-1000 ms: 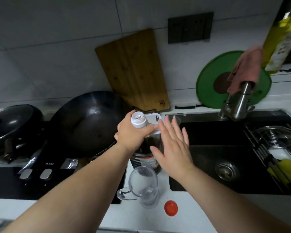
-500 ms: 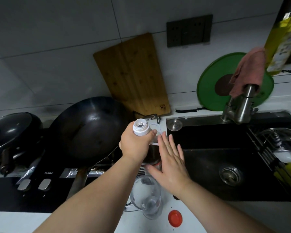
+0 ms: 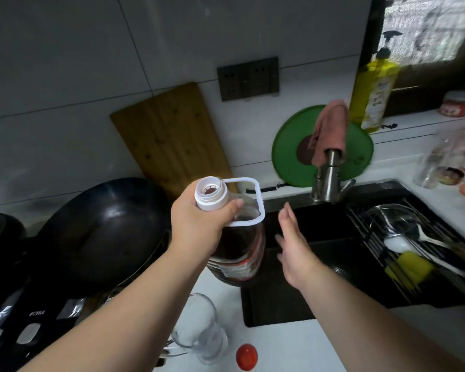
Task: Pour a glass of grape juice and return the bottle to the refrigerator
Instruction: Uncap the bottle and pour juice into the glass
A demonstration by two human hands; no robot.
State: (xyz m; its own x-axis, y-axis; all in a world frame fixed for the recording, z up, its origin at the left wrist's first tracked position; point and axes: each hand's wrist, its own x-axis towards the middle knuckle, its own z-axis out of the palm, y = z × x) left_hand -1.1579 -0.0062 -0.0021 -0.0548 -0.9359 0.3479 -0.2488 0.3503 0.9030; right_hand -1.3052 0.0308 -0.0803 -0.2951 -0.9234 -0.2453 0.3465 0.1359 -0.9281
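The bottle (image 3: 242, 248) is showing dark juice under a white neck and handle, its label running in red and white bands. The cap (image 3: 246, 356) is glowing red against the white worktop (image 3: 293, 350). A pink cloth (image 3: 330, 124) is standing out against a green lid (image 3: 287, 157); the wok (image 3: 100, 232) is gleaming black.

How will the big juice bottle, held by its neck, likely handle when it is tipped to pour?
The bottle looks large and well filled with dark liquid, so it is probably heavy and apt to swing from the left hand at its neck. Its mouth is open, so a fast tilt may spill.
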